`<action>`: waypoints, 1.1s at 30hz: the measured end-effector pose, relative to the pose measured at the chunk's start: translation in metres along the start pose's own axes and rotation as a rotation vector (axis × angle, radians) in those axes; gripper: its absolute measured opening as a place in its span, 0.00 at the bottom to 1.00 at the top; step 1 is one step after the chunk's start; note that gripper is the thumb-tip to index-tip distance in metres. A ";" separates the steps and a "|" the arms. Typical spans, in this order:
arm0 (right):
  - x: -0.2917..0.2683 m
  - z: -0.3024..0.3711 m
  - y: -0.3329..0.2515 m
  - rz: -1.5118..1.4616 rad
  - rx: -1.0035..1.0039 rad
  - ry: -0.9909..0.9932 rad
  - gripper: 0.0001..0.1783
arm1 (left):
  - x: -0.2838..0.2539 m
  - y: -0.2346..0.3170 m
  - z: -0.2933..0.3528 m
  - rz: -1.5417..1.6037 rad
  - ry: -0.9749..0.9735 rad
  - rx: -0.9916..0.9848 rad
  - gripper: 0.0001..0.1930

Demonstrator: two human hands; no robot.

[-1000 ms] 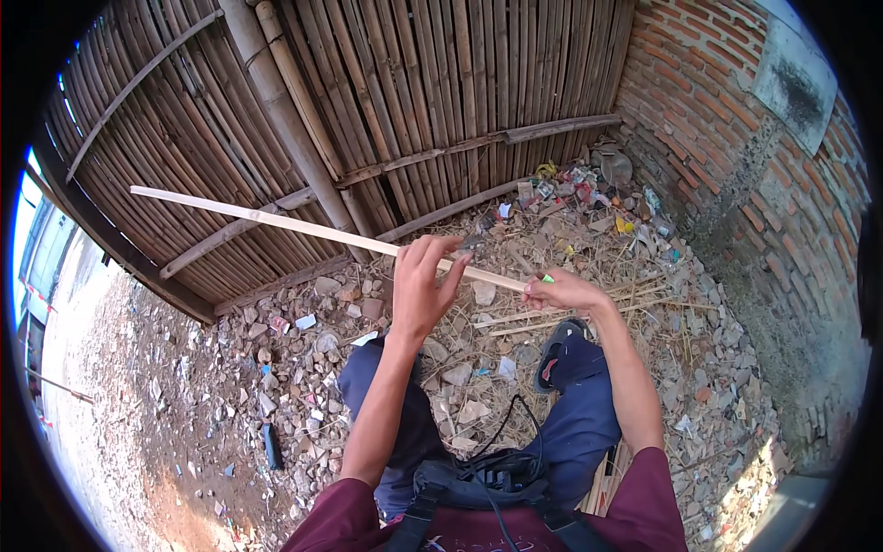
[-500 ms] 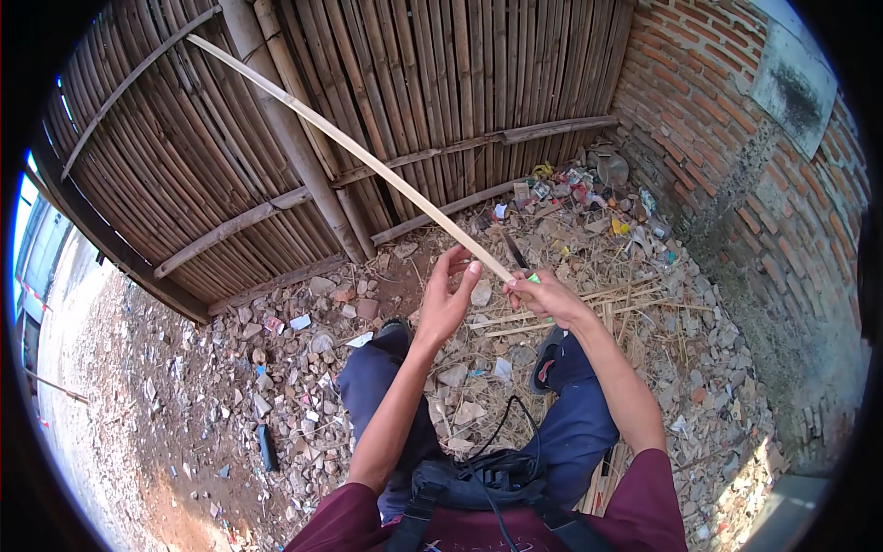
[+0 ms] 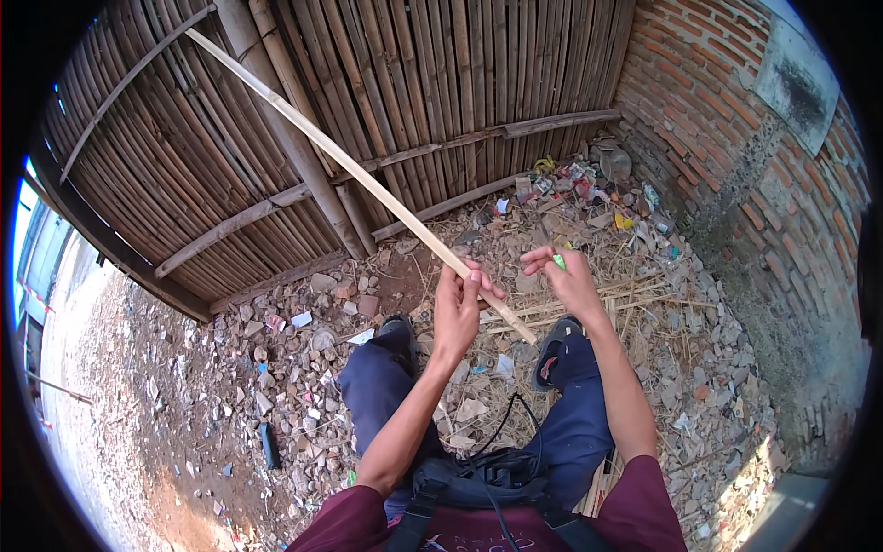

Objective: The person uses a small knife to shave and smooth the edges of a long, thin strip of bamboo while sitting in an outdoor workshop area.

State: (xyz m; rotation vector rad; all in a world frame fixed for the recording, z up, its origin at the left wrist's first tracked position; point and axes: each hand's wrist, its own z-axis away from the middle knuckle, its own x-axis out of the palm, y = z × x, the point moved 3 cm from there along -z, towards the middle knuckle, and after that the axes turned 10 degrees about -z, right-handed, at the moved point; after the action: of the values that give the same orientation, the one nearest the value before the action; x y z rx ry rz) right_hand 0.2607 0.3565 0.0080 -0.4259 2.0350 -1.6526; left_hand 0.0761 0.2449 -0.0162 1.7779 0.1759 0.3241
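Long pale wooden strip [image 3: 368, 183] swaps hands: left hand [image 3: 457, 308], open beside it half a second ago, now grips it near its lower end, which juts past. Right hand [image 3: 574, 285] is off it, apart.

Grey stone rubble [image 3: 308, 391] is covering this outdoor yard [image 3: 175, 442], with a brown bamboo-slat wall [image 3: 460, 74] on the far side and a red-brick wall [image 3: 717, 138] on the right.

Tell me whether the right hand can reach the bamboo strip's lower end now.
Probably yes: the left hand holds the bamboo strip higher up, leaving its lower end free near the right hand, though that grip holds a green object.
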 end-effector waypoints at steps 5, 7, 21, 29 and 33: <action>-0.003 0.001 -0.023 0.042 -0.212 0.163 0.17 | 0.033 -0.007 0.043 -0.041 -0.024 -0.021 0.06; 0.000 0.004 -0.026 0.048 -0.242 0.150 0.17 | 0.036 -0.005 0.051 -0.135 -0.029 0.014 0.06; -0.001 0.012 -0.040 0.212 -0.488 0.216 0.06 | 0.021 0.040 0.034 -0.181 -0.167 0.082 0.12; 0.011 0.017 -0.051 0.403 -0.640 0.251 0.09 | 0.025 0.041 0.039 -0.117 -0.192 -0.063 0.13; 0.017 0.016 -0.049 0.577 -0.688 0.282 0.08 | 0.025 0.033 0.038 -0.333 -0.113 0.049 0.13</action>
State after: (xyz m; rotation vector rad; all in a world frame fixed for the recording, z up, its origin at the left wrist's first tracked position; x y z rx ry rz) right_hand 0.2526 0.3234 0.0498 0.1939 2.5832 -0.6774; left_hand 0.1098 0.2096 0.0113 1.7740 0.3963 -0.0199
